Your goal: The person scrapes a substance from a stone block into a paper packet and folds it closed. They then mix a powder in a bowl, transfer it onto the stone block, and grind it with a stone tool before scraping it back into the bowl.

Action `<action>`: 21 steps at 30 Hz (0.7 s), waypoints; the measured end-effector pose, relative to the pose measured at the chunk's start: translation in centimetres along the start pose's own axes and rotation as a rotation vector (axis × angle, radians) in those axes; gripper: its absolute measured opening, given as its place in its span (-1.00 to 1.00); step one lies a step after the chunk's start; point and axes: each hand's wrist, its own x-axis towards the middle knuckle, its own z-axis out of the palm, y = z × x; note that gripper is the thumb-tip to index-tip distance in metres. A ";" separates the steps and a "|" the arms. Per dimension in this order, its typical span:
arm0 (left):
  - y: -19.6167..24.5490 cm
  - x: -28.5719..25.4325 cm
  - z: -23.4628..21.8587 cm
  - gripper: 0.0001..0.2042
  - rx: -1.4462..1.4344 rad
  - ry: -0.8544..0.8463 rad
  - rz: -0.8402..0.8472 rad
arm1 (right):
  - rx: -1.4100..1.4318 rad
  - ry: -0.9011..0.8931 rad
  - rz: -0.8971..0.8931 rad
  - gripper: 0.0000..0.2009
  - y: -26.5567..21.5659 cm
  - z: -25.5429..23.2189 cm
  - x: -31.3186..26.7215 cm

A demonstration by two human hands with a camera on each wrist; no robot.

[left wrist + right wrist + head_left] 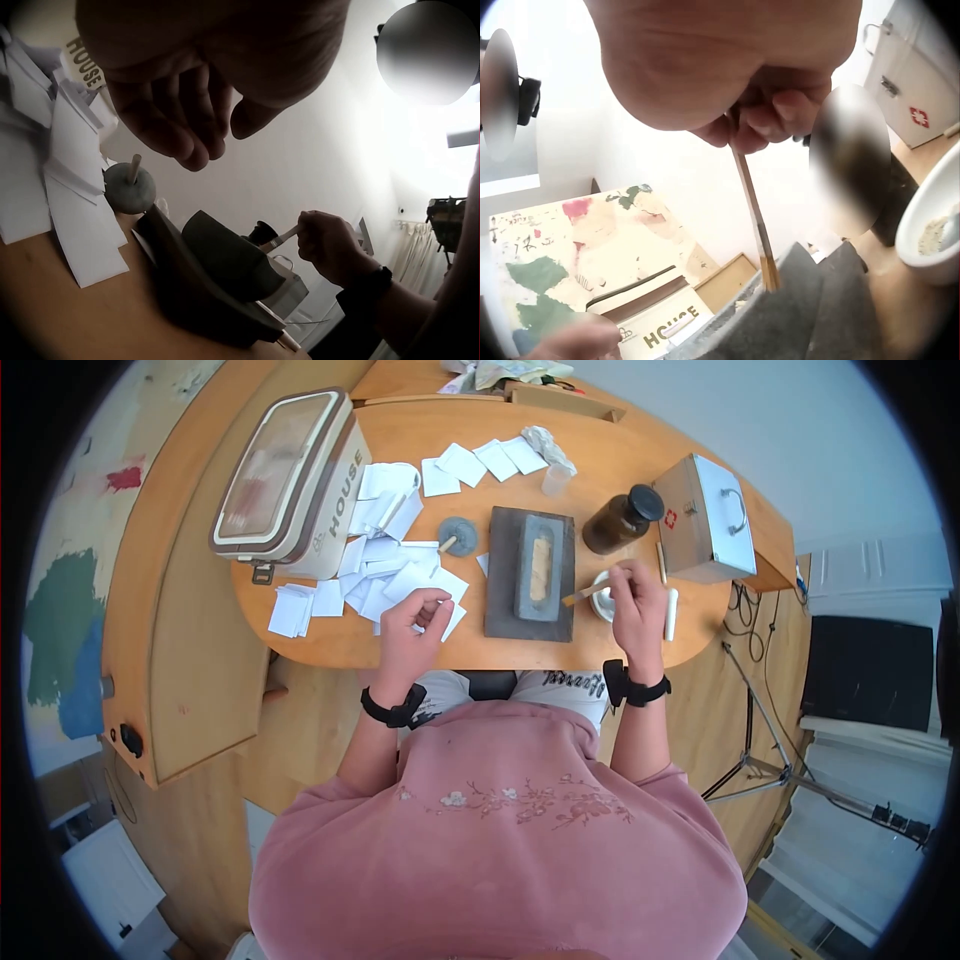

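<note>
My right hand point(638, 612) pinches a thin brush point(585, 593), its bristles pointing down-left beside the grey stone block point(525, 572). In the right wrist view the brush point(753, 199) has its tip at the block's edge point(780, 307). Pale material fills the block's long hollow, and the block lies on a dark board point(503, 585). A white bowl point(603, 603), partly hidden by the right hand, holds some powder. My left hand point(412, 635) hovers by the near edge of the white papers point(405, 582), fingers loosely curled with nothing in them, also in the left wrist view point(217, 67).
A lidded case point(340, 500) stands at the left behind paper piles. Beyond the board are a round grey piece with a stick point(458, 537), paper squares point(462, 464) and a small clear cup point(554, 481). A dark jar point(612, 527) and a metal box point(700, 520) stand right.
</note>
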 end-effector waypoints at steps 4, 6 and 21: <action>0.4 1.0 0.6 -0.90 0.044 -0.047 0.005 | -0.047 -0.396 0.016 -0.89 1.1 0.6 1.4; 1.6 1.4 0.7 -0.90 0.051 -0.046 0.003 | -0.258 0.119 -0.342 -0.88 1.6 2.6 2.0; 2.5 1.9 2.4 -0.88 0.760 0.183 0.361 | -0.228 0.097 -0.328 -0.80 3.6 0.8 -3.2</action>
